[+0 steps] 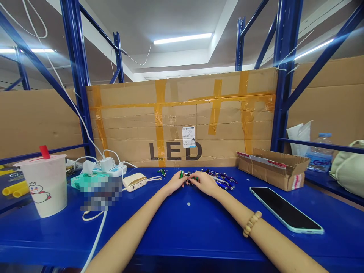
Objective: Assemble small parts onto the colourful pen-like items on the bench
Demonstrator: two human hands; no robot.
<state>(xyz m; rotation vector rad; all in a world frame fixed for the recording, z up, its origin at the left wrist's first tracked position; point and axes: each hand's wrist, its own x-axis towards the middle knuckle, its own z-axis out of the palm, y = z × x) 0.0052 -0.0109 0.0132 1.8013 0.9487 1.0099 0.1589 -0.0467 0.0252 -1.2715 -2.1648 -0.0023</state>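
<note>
Wooden bead bracelet (251, 223) on right forearm (273, 242) | left hand (176, 182) and right hand (203, 183) curled, fingertips pinching small green part (181, 174) above blue steel shelf (182, 235) | loose blue-and-silver parts (221, 179) just beside right hand | smartphone (286, 209) farther right | white power bank (134, 182) left | taped cardboard sheet printed LED (174, 121) behind

Before you, the cardboard panel (127, 129) carries large dark letters (175, 151) reading LED; the white barcode sticker (189, 136) above them is too small to read.
</note>
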